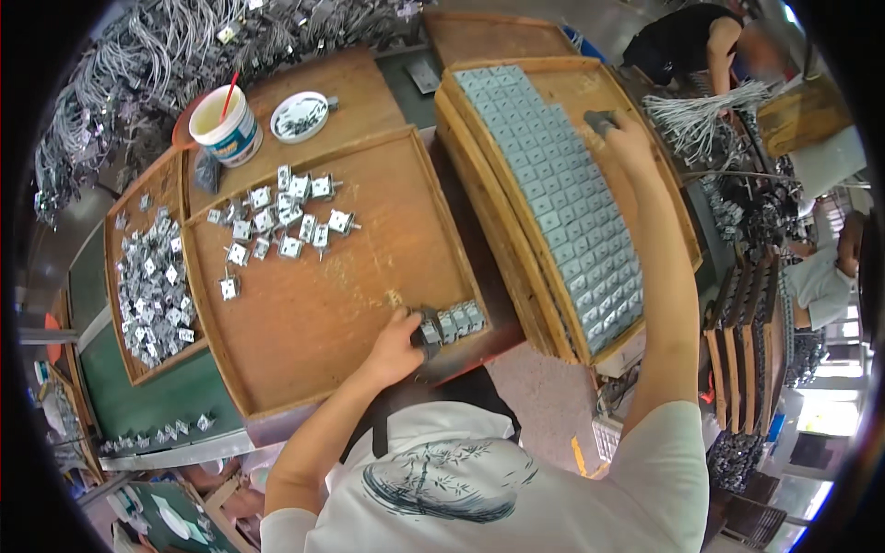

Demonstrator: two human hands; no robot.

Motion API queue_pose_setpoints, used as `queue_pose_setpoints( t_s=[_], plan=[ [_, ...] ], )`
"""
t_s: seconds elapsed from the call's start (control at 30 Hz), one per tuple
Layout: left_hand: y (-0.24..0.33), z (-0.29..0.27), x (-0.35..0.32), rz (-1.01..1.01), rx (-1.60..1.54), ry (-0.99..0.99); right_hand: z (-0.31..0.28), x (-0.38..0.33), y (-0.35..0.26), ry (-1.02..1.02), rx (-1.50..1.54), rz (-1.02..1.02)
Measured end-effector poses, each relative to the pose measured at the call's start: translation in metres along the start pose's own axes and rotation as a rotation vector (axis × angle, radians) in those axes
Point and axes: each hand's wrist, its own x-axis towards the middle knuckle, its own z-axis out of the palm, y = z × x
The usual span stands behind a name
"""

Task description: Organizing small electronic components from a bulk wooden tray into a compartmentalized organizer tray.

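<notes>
While both arms reach out:
Left hand: grasping row of metal parts on wooden tray.
Right hand: gripping a grey part over stacked trays.

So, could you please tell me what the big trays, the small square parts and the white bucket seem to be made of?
The big trays look like bare wood: brown, matte, with grain and scuffs. The small square parts seem metal, probably plated steel: silvery grey with bright glints. The white bucket looks like plastic: smooth, slightly glossy, thin rim. The left hand touches a row of those parts.
</notes>
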Motion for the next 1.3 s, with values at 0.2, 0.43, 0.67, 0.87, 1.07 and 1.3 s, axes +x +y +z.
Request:
queue_pose_setpoints(
  t_s=[0.2,0.43,0.67,0.87,1.07,1.3],
  plan=[
    [0.012,0.002,-0.01,-0.211,0.018,-0.008,0.05,0.035,-0.024,-0.27,-0.114,0.197],
    [0.016,-0.009,-0.056,-0.022,-0.045,0.319,0.071,0.055,-0.027,-0.296,0.539,0.082],
    [0.002,-0.165,-0.195,-0.673,0.655,1.104,0.026,0.104,0.039,-0.154,0.569,0.039],
    [-0.09,-0.233,-0.309,-1.229,0.362,1.159,0.039,-0.033,-0.073,-0.306,0.79,-0.149],
    [-0.084,-0.214,-0.294,-0.696,-0.234,1.345,0.072,-0.188,-0.131,-0.436,0.817,-0.244],
    [0.026,-0.14,-0.244,0.118,-1.085,0.945,0.129,-0.312,-0.181,-0.668,0.961,-0.083]
  ],
)
